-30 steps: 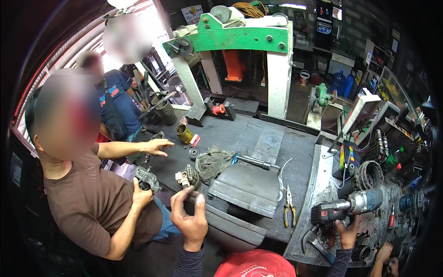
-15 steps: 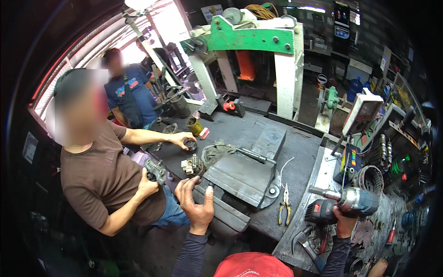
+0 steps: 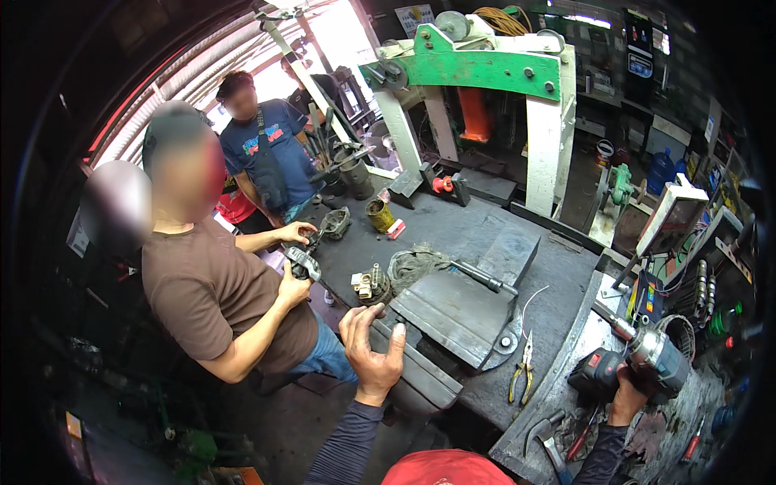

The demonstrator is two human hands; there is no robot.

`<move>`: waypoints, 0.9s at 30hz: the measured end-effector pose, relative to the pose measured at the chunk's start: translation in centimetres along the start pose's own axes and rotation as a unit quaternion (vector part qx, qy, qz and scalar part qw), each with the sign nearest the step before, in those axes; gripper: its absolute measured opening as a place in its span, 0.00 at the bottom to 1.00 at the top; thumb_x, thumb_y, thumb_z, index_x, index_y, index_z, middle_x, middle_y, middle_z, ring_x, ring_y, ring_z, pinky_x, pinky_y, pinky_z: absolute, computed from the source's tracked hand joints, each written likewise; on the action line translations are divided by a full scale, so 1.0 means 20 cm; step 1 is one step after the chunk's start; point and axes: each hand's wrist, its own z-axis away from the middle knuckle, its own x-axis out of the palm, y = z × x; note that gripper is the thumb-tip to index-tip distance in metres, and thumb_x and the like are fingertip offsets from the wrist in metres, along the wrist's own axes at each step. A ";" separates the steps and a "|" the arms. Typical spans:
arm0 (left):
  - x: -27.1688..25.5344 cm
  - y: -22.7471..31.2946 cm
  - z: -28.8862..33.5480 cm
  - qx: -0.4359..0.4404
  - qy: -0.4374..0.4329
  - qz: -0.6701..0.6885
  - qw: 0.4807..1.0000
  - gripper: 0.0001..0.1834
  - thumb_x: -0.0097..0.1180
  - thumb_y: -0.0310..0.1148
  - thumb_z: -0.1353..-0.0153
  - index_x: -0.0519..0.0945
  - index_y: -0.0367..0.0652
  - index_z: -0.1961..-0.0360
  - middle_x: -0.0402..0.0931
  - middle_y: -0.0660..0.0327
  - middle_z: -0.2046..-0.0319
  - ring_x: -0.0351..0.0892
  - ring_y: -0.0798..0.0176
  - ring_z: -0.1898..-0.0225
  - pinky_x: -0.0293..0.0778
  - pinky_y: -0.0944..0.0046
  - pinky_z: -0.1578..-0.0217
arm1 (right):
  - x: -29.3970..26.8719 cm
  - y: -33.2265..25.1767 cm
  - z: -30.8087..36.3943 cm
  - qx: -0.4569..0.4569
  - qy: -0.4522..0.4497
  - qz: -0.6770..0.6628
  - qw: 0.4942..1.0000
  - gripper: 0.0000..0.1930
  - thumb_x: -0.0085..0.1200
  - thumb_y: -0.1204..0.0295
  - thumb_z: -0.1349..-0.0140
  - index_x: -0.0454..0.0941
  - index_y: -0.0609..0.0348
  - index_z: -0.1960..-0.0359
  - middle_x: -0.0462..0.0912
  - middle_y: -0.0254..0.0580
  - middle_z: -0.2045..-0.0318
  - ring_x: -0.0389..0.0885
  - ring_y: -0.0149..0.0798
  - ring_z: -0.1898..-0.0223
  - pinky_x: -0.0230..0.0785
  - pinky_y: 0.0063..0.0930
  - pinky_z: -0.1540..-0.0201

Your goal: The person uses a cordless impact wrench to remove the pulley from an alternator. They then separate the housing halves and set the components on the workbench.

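My left hand (image 3: pixel 376 356) is raised by the near left corner of the large steel vise (image 3: pixel 457 311), palm up, thumb and fingers apart, with nothing in it. My right hand (image 3: pixel 629 398) grips the handle of a cordless impact wrench (image 3: pixel 656 356) over the cluttered side bench, its long socket pointing up and left. Yellow-handled pliers (image 3: pixel 522 378) lie on the dark workbench (image 3: pixel 558 303) right of the vise. A loose steel bar (image 3: pixel 483 277) rests across the vise top. Beyond its left side sit a brass-coloured part (image 3: pixel 368 283) and a bundle of grey fibres (image 3: pixel 416 265).
A co-worker in brown (image 3: pixel 218 283) stands at the left, both hands on a grey metal part (image 3: pixel 302 263). Farther back are another person (image 3: pixel 275 145), a yellow can (image 3: pixel 378 217) and a green-and-white press frame (image 3: pixel 485 73). A hammer (image 3: pixel 550 444) and screwdrivers lie near my right arm.
The view has shifted, moving the scene rightward in the picture. The co-worker's reaching hand has left the bench with the round dark part and come to the grey metal part. My grip stays the same.
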 end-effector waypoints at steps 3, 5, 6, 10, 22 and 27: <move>0.00 0.00 0.00 -0.009 0.006 0.004 1.000 0.23 0.70 0.34 0.44 0.82 0.37 0.48 0.83 0.55 0.56 0.73 0.46 0.43 0.68 0.48 0.38 | -0.01 -0.04 0.01 -0.006 -0.003 -0.022 1.000 0.12 0.69 0.79 0.44 0.84 0.65 0.58 0.86 0.35 0.59 0.82 0.34 0.56 0.73 0.33 0.48; -0.01 -0.01 0.01 -0.014 0.006 0.014 1.000 0.24 0.70 0.34 0.44 0.82 0.36 0.48 0.83 0.55 0.56 0.73 0.47 0.43 0.68 0.48 0.38 | -0.01 -0.06 0.01 0.001 -0.008 -0.036 0.999 0.12 0.69 0.79 0.43 0.83 0.65 0.57 0.85 0.35 0.59 0.82 0.33 0.56 0.73 0.33 0.48; -0.01 -0.01 0.01 -0.017 0.005 0.019 1.000 0.23 0.70 0.34 0.44 0.82 0.36 0.48 0.83 0.55 0.56 0.73 0.46 0.43 0.68 0.48 0.38 | -0.02 -0.06 0.02 -0.001 -0.008 -0.039 0.999 0.12 0.69 0.79 0.42 0.83 0.65 0.57 0.85 0.35 0.58 0.82 0.33 0.56 0.73 0.32 0.48; -0.02 -0.02 0.01 -0.010 0.006 0.033 0.999 0.22 0.68 0.33 0.44 0.82 0.35 0.49 0.82 0.54 0.57 0.73 0.50 0.45 0.70 0.52 0.42 | -0.02 0.01 0.01 -0.029 0.004 -0.009 1.000 0.16 0.70 0.76 0.40 0.80 0.64 0.52 0.84 0.35 0.55 0.80 0.32 0.54 0.72 0.31 0.47; -0.05 -0.09 0.00 -0.062 0.002 0.167 0.984 0.22 0.69 0.34 0.43 0.82 0.34 0.49 0.84 0.54 0.57 0.76 0.46 0.46 0.71 0.48 0.40 | -0.04 -0.17 0.56 -0.015 0.112 0.219 0.969 0.23 0.64 0.72 0.33 0.75 0.69 0.38 0.81 0.52 0.44 0.78 0.47 0.42 0.66 0.41 0.33; -0.06 -0.11 -0.03 -0.036 -0.026 0.182 0.982 0.22 0.69 0.36 0.42 0.83 0.35 0.50 0.84 0.54 0.57 0.76 0.45 0.45 0.71 0.49 0.40 | 0.24 -0.55 0.86 -0.048 -0.053 0.149 0.986 0.13 0.60 0.73 0.33 0.77 0.66 0.50 0.79 0.44 0.52 0.77 0.42 0.49 0.68 0.36 0.40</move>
